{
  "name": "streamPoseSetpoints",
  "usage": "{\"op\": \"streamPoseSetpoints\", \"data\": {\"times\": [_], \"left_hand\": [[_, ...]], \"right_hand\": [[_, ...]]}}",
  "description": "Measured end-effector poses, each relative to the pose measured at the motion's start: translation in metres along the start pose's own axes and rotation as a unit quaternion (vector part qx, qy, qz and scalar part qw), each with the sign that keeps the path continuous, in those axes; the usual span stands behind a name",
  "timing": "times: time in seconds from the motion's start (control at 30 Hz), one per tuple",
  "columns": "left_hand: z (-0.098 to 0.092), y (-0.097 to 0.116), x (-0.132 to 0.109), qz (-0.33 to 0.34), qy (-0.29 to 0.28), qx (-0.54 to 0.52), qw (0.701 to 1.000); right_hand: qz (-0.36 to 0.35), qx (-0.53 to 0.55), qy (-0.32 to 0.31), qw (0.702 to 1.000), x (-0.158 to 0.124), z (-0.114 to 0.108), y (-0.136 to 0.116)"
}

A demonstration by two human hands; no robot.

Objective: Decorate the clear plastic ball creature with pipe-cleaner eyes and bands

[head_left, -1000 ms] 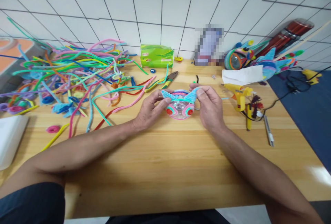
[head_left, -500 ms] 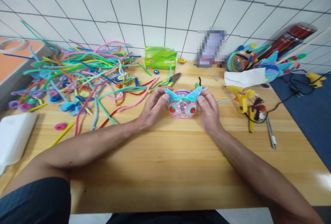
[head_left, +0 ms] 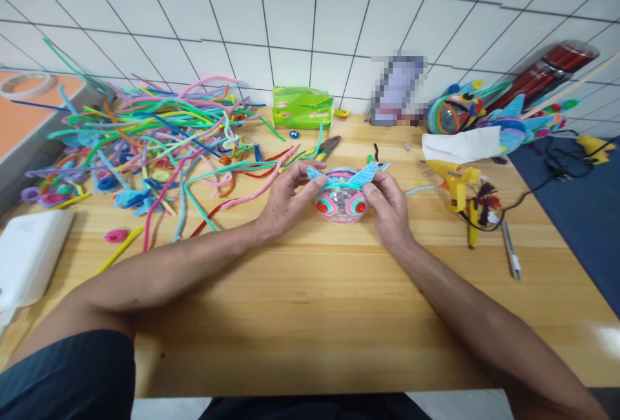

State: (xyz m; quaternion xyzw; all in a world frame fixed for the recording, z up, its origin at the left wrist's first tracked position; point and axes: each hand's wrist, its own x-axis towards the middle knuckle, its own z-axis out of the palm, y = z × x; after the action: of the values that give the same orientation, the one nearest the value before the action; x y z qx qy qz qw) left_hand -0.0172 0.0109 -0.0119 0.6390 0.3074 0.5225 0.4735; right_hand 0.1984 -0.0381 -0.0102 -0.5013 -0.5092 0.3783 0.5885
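Note:
A small pipe-cleaner head (head_left: 341, 199) rests on the wooden table (head_left: 310, 304): a clear dome ringed in pink, two red eyes, and light blue pointed ears on top. My left hand (head_left: 285, 200) pinches its left ear and side. My right hand (head_left: 387, 203) grips its right ear, fingers curled round it. Both hands are closed on the head.
A big heap of coloured pipe cleaners (head_left: 140, 142) covers the table's left. Pliers (head_left: 325, 147) and a green packet (head_left: 302, 107) lie behind the head. A yellow glue gun (head_left: 453, 181), a pen knife (head_left: 511, 258), white paper (head_left: 460, 145) and a finished figure (head_left: 484, 116) sit to the right. A white box (head_left: 26, 258) is at left.
My hands have tilted the blue ears slightly, the right ear now lower under my right fingers. The view has shifted a little; the head stays on the table.

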Motion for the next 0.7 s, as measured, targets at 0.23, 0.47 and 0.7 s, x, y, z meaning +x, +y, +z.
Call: {"op": "streamPoseSetpoints", "data": {"times": [0.23, 0.47, 0.7], "left_hand": [[0.000, 0.009, 0.003, 0.047, 0.029, 0.074, 0.996], [0.002, 0.015, 0.001, -0.010, 0.017, 0.087, 0.996], [-0.004, 0.006, 0.001, -0.055, -0.042, 0.016, 0.997]], "right_hand": [[-0.011, 0.011, 0.005, 1.000, -0.001, 0.003, 0.000], [-0.007, 0.018, 0.001, 1.000, -0.002, 0.002, 0.000], [0.004, 0.008, 0.007, 1.000, 0.000, 0.001, 0.001]]}}
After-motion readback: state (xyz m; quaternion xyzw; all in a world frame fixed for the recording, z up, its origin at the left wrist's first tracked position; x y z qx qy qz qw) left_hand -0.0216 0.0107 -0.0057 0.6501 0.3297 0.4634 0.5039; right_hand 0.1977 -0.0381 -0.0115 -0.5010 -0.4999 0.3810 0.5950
